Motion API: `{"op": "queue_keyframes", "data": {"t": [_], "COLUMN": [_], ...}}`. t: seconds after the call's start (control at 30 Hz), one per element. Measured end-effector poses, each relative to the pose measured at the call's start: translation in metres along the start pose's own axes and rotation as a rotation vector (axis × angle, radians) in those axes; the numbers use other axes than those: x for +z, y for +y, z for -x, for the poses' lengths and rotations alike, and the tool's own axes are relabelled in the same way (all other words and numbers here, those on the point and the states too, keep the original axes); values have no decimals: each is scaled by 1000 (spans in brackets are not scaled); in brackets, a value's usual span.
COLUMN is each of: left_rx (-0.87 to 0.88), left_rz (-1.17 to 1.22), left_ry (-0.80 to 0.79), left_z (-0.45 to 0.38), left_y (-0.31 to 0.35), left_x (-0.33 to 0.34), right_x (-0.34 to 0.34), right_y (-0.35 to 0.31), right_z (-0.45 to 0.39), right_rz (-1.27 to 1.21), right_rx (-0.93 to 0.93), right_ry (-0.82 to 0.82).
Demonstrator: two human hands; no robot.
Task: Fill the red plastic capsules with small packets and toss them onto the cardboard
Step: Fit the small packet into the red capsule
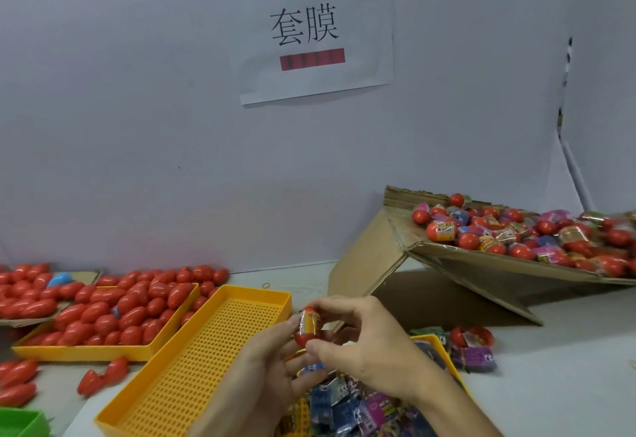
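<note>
White wall with a paper sign backs the table. Near centre, the left hand [272, 350] and right hand [361, 343] both pinch one capsule [308, 328] with a packet wrapped round it. Tossed weakly, it may fall short of the tilted cardboard [488, 261], far right.

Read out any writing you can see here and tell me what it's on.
"套膜": large black characters on the white paper sheet stuck to the wall.
Two red bars on that sheet: blurred, unreadable.
Print on the small packets and on the wrap of the capsule in both hands: too small to read.
</note>
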State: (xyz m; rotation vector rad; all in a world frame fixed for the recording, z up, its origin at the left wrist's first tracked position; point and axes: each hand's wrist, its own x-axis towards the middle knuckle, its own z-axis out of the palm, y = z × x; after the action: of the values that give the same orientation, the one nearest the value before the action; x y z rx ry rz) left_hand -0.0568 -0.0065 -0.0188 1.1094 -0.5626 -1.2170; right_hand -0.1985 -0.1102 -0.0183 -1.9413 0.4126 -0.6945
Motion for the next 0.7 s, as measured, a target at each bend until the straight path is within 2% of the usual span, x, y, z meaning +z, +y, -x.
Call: {"op": "queue_keyframes", "data": {"t": [0.13, 0.23, 0.3, 0.4, 0.53, 0.57, 0.63, 0.7], "left_rx": [28, 29, 49, 178, 234, 252, 349, 514], "left_rz": [-94, -71, -107, -311, -386, -395, -504, -681], "left_ry": [216, 423, 462, 380, 5, -20, 66, 241], "left_z": [4, 1, -6, -27, -54, -58, -65, -66], "left_y": [6, 14, 23, 52, 92, 92, 77, 57], "left_x": [-3, -19, -16, 37, 150, 165, 168, 137], "right_x": [6, 12, 13, 13, 15, 15, 12, 12], "right_y": [-3, 2, 8, 12, 14, 14, 13, 11], "right_z": [-1, -2, -4, -6, -12, -13, -15, -16], "right_rz": [28, 134, 187, 220, 307, 332, 375, 400], "right_rx": [37, 65, 76, 131, 172, 184, 216, 222], "right_ry": [5, 108, 137, 138, 122, 122, 155, 160]}}
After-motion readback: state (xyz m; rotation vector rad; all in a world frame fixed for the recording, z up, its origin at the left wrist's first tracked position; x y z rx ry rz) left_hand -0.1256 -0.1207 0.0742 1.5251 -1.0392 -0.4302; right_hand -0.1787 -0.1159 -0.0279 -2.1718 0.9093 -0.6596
